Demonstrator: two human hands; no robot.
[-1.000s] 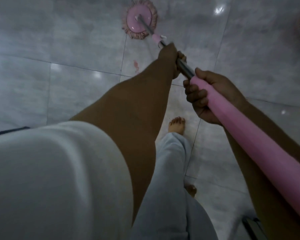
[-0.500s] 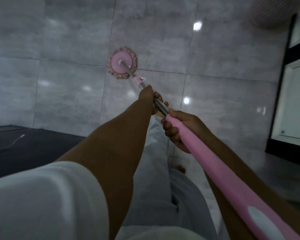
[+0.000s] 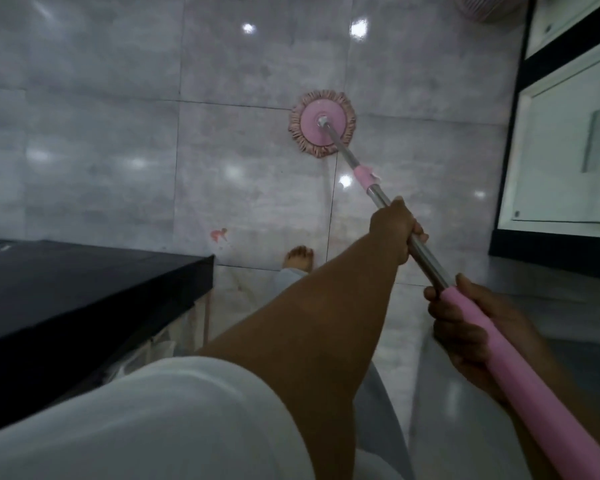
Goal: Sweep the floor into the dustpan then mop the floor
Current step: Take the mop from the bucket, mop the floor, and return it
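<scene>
- Left hand (image 3: 394,230) is gripping the steel part of the mop pole (image 3: 421,254). Its fingers are wrapping round the pole and the back of the hand is facing the camera. It is sitting down-right of the mop head (image 3: 322,128).
- Left arm is stretching out nearly straight from a white sleeve (image 3: 153,420) at the bottom left, running up-right toward the mop head.
- Right hand (image 3: 465,327) is holding the pink grip (image 3: 520,372) right where it is meeting the steel. Its fingers are curling round from the left side and the thumb is lying on top. It is farther from the mop head than the left hand, with bare steel showing between the two hands.
- Right forearm is coming in from the bottom right, running beneath the pink grip.
- Mop head is lying flat on the floor (image 3: 101,150): a round pink disc with a fringe ring, sitting beside a tile joint.
- Mop pole is tilting from the mop head down-right toward the camera, and a pink collar (image 3: 365,174) is sitting on it between the mop head and the left hand.
- Bare foot (image 3: 298,258) is standing on the tiles below the mop head, just left of the left forearm.
- Small red mark (image 3: 218,234) is showing on a tile down-left of the mop head.
- Black tabletop (image 3: 84,289) is filling the left side, well down-left of the mop head.
- White cabinet door (image 3: 561,150) in a dark frame is standing to the right of the mop head.
</scene>
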